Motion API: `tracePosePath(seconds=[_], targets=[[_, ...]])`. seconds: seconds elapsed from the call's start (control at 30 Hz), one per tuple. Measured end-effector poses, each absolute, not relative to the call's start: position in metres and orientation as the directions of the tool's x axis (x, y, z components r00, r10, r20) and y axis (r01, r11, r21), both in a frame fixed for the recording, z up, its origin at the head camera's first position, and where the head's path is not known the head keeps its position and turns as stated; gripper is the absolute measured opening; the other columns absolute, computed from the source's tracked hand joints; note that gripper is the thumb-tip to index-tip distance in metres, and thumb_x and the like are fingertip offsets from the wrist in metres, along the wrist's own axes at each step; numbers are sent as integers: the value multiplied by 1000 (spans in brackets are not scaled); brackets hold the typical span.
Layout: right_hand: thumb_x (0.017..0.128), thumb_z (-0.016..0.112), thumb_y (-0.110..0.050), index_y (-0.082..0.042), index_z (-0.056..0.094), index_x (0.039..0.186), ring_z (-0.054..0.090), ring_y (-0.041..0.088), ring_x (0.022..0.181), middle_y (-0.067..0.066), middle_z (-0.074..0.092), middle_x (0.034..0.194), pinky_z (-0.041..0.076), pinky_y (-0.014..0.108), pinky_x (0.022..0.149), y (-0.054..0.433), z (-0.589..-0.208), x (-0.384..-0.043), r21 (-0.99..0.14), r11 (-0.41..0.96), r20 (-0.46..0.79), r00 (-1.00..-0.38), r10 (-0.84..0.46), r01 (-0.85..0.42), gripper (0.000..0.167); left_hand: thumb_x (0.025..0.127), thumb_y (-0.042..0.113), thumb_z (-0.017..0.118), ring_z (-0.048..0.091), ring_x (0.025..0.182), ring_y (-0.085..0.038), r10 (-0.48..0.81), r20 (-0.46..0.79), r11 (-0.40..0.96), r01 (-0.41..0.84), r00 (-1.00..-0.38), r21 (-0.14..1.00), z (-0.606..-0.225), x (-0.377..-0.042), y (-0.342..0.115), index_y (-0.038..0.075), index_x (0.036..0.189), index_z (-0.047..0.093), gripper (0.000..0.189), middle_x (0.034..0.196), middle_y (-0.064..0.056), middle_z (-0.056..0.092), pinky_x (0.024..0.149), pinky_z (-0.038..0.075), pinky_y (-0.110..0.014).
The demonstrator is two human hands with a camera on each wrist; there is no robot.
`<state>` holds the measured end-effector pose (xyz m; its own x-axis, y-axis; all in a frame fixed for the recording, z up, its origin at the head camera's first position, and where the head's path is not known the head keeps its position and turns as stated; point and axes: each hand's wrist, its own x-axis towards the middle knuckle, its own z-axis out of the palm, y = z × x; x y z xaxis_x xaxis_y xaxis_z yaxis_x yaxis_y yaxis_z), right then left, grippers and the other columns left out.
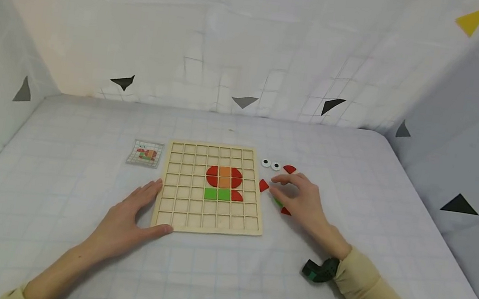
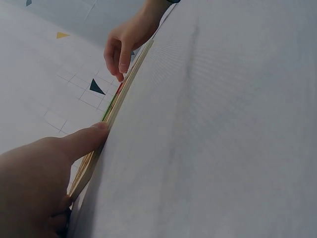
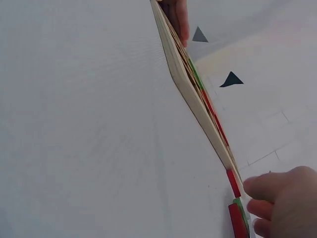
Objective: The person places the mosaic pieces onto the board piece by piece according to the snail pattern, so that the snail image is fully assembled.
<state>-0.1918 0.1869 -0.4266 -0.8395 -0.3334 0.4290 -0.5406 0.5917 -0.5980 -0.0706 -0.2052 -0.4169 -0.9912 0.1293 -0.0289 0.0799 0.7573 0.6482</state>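
Note:
A square wooden grid board (image 1: 164, 218) lies flat on the table. Red curved pieces (image 1: 211, 180) flank orange squares (image 1: 224, 182) in its cells, with green squares (image 1: 211, 194) and a red quarter-round piece (image 1: 237, 196) below them. My left hand (image 1: 120, 227) rests against the board's left side, thumb at the near left corner. To the right of the board, my right hand (image 1: 305, 201) hovers with thumb and index finger apart and nothing between them. Its fingertips are close to a loose red piece (image 1: 264, 186) by the board's edge. Another red piece (image 1: 286, 210) and a green piece (image 1: 278, 201) are partly hidden under this hand.
Two round eye pieces (image 1: 271, 164) and a red piece (image 1: 289, 169) lie beyond the right hand. A small picture card (image 1: 146, 153) sits left of the board. The right wrist carries a dark strapped device (image 1: 320, 270). White sheet walls (image 1: 252, 50) rise behind and beside the table.

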Motion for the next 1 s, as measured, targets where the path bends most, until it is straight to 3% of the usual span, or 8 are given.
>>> tracePosePath(seconds=[0.43, 1.0], targets=[[83, 81, -12, -13, 75, 111, 58, 13, 92, -5, 73, 96, 49, 31, 78, 181, -430, -194, -556, 555, 422, -786, -451, -618, 28, 76, 70, 72, 22, 152, -37, 125, -38, 761, 71, -991, 645, -412, -69, -207, 28, 160, 24, 106, 165, -5, 26, 116, 24, -64], [83, 81, -10, -12, 75, 110, 61, 15, 89, -2, 73, 95, 51, 31, 75, 183, -428, -192, -525, 559, 434, -767, -473, -642, 28, 77, 70, 72, 22, 152, -36, 131, -39, 761, 75, -991, 644, -414, -71, -206, 29, 160, 23, 105, 166, -4, 25, 116, 24, -65]])
